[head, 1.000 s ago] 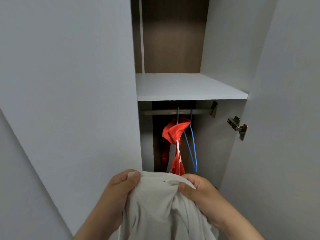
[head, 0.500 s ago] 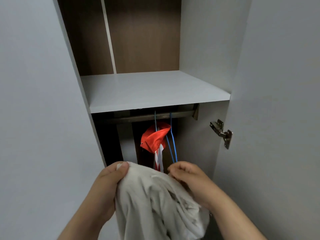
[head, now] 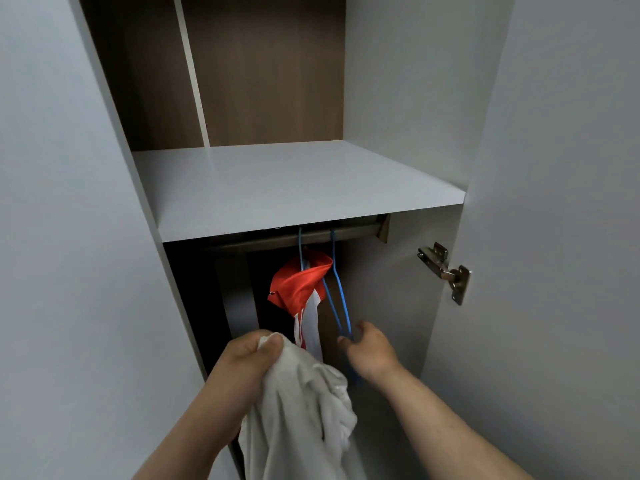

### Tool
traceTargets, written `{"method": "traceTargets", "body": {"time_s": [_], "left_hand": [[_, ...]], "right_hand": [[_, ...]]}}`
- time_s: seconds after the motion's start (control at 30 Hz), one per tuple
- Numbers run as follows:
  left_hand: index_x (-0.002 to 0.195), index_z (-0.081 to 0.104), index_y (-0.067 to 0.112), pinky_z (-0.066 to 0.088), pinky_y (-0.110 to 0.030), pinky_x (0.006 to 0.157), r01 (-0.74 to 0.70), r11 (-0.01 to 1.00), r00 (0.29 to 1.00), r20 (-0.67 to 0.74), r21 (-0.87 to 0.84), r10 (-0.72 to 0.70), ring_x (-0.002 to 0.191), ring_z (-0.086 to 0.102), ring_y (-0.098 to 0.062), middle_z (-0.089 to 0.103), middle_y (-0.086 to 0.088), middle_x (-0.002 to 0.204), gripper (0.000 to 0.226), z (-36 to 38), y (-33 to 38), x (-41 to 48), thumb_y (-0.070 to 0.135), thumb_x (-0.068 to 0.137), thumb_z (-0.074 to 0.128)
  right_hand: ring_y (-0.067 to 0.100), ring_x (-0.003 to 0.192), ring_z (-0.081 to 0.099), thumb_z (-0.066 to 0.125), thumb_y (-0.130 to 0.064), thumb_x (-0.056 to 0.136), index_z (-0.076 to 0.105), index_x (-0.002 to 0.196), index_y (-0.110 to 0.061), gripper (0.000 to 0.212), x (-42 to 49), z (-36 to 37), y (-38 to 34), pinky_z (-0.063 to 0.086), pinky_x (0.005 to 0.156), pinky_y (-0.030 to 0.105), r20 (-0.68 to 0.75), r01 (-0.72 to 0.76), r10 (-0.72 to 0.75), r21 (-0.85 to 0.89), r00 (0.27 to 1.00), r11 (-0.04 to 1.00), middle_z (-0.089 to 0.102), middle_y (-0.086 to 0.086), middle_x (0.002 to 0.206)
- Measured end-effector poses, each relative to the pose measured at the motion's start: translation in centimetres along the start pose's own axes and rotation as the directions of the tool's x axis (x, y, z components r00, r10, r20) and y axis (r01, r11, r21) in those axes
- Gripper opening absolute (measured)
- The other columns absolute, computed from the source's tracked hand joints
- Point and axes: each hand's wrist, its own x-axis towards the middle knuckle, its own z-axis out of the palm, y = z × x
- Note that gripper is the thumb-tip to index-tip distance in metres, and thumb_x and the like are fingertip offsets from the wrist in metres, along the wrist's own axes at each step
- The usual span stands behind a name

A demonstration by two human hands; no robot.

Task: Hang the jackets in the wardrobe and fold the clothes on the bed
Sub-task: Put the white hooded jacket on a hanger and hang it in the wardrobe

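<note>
My left hand (head: 242, 368) grips the top of a bunched white jacket (head: 301, 403), which hangs down in front of the open wardrobe. My right hand (head: 370, 351) is off the jacket and reaches to the lower part of an empty blue wire hanger (head: 337, 289). Thumb and fingers are spread either side of the wire, fingertips at it. The hanger hangs from the rail (head: 277, 240) under the shelf. Left of it, a red and white jacket (head: 298, 285) hangs on a second blue hanger.
A grey shelf (head: 277, 188) juts out above the rail with a brown back panel behind it. The right door (head: 554, 237) stands open with a metal hinge (head: 445, 268) sticking out. The left door panel (head: 69, 237) is close on my left.
My right hand let go of the white jacket and moved forward to the empty blue hanger. The left hand keeps its grip. The view has moved closer to the wardrobe.
</note>
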Motion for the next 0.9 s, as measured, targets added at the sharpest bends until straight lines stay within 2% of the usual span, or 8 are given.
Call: {"method": "traceTargets", "body": {"time_s": [0.17, 0.33, 0.43, 0.53, 0.7, 0.83, 0.9], "left_hand": [[0.074, 0.068, 0.013, 0.049, -0.037, 0.075, 0.001, 1.0, 1.0, 0.022, 0.023, -0.001, 0.073, 0.062, -0.021, 0.068, -0.009, 0.074, 0.03, -0.7, -0.2, 1.6, 0.022, 0.1, 0.054], [0.072, 0.07, 0.019, 0.049, -0.034, 0.074, -0.007, 1.0, 0.998, 0.058, -0.005, 0.008, 0.074, 0.063, -0.018, 0.069, -0.005, 0.074, 0.031, -1.5, -0.7, 2.8, 0.019, 0.099, 0.055], [0.074, 0.072, 0.02, 0.05, -0.032, 0.075, 0.004, 1.0, 0.997, 0.08, -0.021, -0.002, 0.077, 0.065, -0.017, 0.072, -0.004, 0.077, 0.029, -2.1, -1.3, 3.4, 0.019, 0.098, 0.056], [0.08, 0.073, 0.019, 0.049, -0.031, 0.075, 0.001, 0.999, 0.996, 0.086, -0.035, 0.002, 0.08, 0.066, -0.015, 0.074, -0.003, 0.081, 0.024, -2.8, -1.9, 4.2, 0.022, 0.098, 0.057], [0.075, 0.068, 0.026, 0.047, -0.036, 0.079, -0.037, 0.997, 0.985, 0.164, -0.063, 0.047, 0.077, 0.061, -0.011, 0.068, 0.004, 0.074, 0.023, -2.3, -2.3, 4.9, 0.043, 0.083, 0.057], [0.079, 0.067, 0.021, 0.045, -0.027, 0.075, -0.044, 0.995, 0.987, 0.148, -0.085, 0.056, 0.072, 0.058, -0.004, 0.066, 0.011, 0.07, 0.024, -1.1, -3.9, 6.0, 0.044, 0.084, 0.06], [0.079, 0.067, 0.017, 0.045, -0.018, 0.071, -0.022, 0.99, 0.993, 0.112, -0.141, 0.038, 0.071, 0.059, -0.001, 0.067, 0.014, 0.069, 0.019, -0.3, -4.8, 6.7, 0.03, 0.093, 0.064]], "right_hand": [[0.028, 0.113, 0.062, 0.062, -0.035, 0.091, 0.057, 0.124, -0.015, 0.039, 1.9, 1.6, -0.2, 0.044, 0.083, 0.026, 0.032, -0.04, 0.043, -0.092, 0.999, 0.995, 0.066, 0.009, 0.121], [0.03, 0.104, 0.065, 0.054, -0.024, 0.093, 0.059, 0.112, -0.015, 0.022, 2.9, 3.2, 0.4, 0.043, 0.077, 0.025, 0.032, -0.098, 0.103, -0.125, 0.994, 0.987, 0.069, 0.01, 0.111], [0.033, 0.096, 0.064, 0.046, -0.015, 0.094, 0.056, 0.095, -0.015, 0.011, 3.2, 4.0, 0.7, 0.042, 0.073, 0.027, -0.01, -0.114, 0.114, -0.136, 0.993, 0.984, 0.068, 0.013, 0.101], [0.027, 0.08, 0.055, 0.043, -0.01, 0.095, 0.04, 0.073, -0.019, 0.024, 3.2, 4.4, 0.8, 0.037, 0.069, 0.028, -0.084, -0.131, 0.123, -0.095, 0.989, 0.987, 0.056, 0.004, 0.08], [0.025, 0.073, 0.052, 0.05, -0.011, 0.094, 0.039, 0.072, -0.019, 0.026, 2.6, 3.7, 0.2, 0.037, 0.065, 0.029, -0.191, -0.117, 0.114, -0.003, 0.975, 0.993, 0.055, 0.004, 0.077], [0.025, 0.065, 0.051, 0.048, -0.002, 0.088, 0.041, 0.073, -0.018, 0.023, 1.6, 2.9, 0.3, 0.041, 0.059, 0.033, -0.233, -0.099, 0.101, 0.02, 0.967, 0.995, 0.053, -0.003, 0.066], [0.023, 0.063, 0.05, 0.048, -0.001, 0.085, 0.042, 0.073, -0.018, 0.022, 0.8, 2.5, 0.8, 0.043, 0.061, 0.038, -0.253, -0.091, 0.101, 0.05, 0.962, 0.995, 0.052, -0.004, 0.064]]}}
